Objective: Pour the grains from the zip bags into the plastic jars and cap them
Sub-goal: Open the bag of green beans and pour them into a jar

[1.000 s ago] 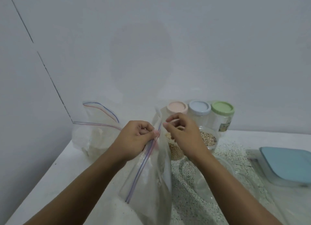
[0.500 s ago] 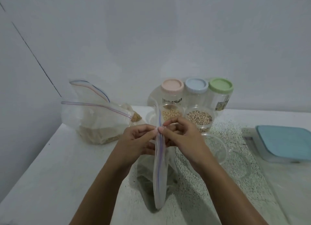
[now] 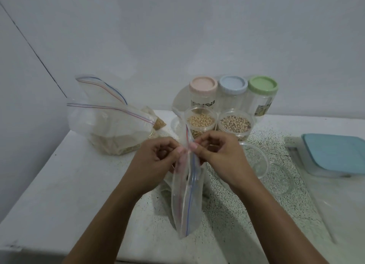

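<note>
Head view: zip bag (image 3: 187,192) stands upright before the uncapped jars (image 3: 200,122), seal strip running toward the viewer. Left hand (image 3: 156,163) and right hand (image 3: 219,157) pinch opposite lips, equally near, apparently to part them.

Plain grey wall (image 3: 177,36) (speckled countertop (image 3: 227,214))

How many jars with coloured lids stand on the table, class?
3, in a row at the back: the pink-lidded jar at the left, the blue-lidded jar in the middle, the green-lidded jar at the right. More could be hidden behind the zip bags.
</note>
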